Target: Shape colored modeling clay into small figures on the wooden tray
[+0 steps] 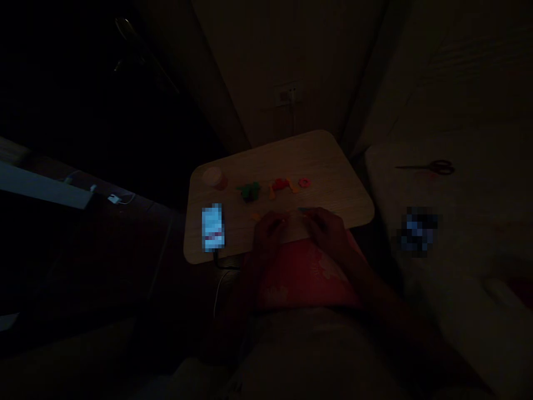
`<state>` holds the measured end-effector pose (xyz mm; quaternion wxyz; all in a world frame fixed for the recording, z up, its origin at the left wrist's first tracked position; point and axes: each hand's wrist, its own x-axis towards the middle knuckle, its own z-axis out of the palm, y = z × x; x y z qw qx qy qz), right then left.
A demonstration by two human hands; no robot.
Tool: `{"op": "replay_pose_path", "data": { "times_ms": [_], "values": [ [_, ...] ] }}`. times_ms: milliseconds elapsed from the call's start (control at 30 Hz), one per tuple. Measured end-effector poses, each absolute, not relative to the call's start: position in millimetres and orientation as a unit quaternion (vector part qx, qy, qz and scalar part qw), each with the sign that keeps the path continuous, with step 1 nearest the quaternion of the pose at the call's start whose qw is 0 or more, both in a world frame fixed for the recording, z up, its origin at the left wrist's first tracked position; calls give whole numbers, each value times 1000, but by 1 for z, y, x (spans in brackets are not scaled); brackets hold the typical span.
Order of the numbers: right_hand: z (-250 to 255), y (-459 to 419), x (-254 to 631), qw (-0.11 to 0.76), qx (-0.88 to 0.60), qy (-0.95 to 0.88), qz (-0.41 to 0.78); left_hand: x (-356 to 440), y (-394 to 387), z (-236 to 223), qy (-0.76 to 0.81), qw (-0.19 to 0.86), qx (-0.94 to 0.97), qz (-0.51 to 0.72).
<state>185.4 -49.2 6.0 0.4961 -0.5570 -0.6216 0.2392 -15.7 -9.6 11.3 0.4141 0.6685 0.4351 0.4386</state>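
The room is very dark, so fine detail is lost. At the near edge of the small wooden table point(333, 161), my left hand point(268, 230) has its fingers curled in, with a faint orange-red glint at the fingertips. Facing it, my right hand point(327, 226) is also closed, and a bit of blue-green and orange shows at its fingers. What either hand holds is too dark to name. Just beyond them lie a green toy-like piece point(250, 191), a red piece point(280, 184), an orange piece point(293, 186) and a pink ring-shaped piece point(305, 182).
A round pale container point(213, 178) stands at the table's far left. Nearer, a lit, blurred phone-like screen point(212, 228) has a dark cable below it. To the right, scissors point(433, 166) lie on a pale surface. A wall socket point(287, 94) is behind the table.
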Motion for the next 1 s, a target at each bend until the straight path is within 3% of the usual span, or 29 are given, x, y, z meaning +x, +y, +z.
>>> {"op": "replay_pose_path", "data": {
  "times_ms": [167,500,1000],
  "values": [
    [7,-50,184,491,-575,-603,252,-15,-12,9,469,376,688,406],
    [5,-50,186,489,-558,-629,233,-12,-17,6,480,145,810,305],
    [1,-50,185,499,-567,-607,248,-11,-20,8,487,146,804,308]
  ]
}}
